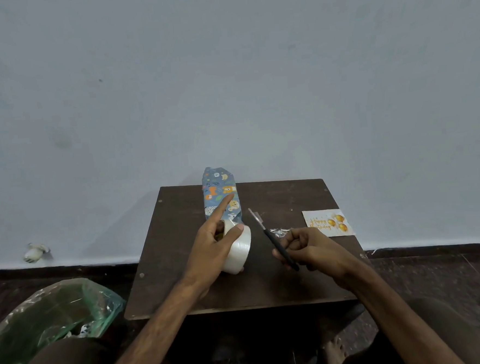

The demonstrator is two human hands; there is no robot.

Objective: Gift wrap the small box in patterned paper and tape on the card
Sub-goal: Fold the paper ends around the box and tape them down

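Wall (225, 69): plain grey, fills the upper half of the frame.
Table (182, 271): dark brown top, centre to lower centre.
Bag (43, 315): green plastic, on the floor at lower left.
Left hand (209, 246): at frame centre, grips the tape roll with the thumb over its rim. The forefinger is stretched up-frame, its tip on the wrapped box.
Right hand (308, 248): right of centre, fingers curled round the dark handle of the cutting tool.
Wrapped box (218, 189): in blue animal-print paper, at the table's far edge, just above frame centre. Its long axis runs up-frame, away from the person.
Tape roll (239, 250): pale, on edge, just below the box's near end.
Card (327, 223): birthday card, flat near the table's right edge, well apart from the box.
Cutting tool (271, 238): thin blade angled up-left toward the box; scissors or knife, cannot tell.
Key relation: the box lies straight up-frame of the left hand, which is nearer. The blade would likely have to cross leftward to reach tape drawn between roll and box.
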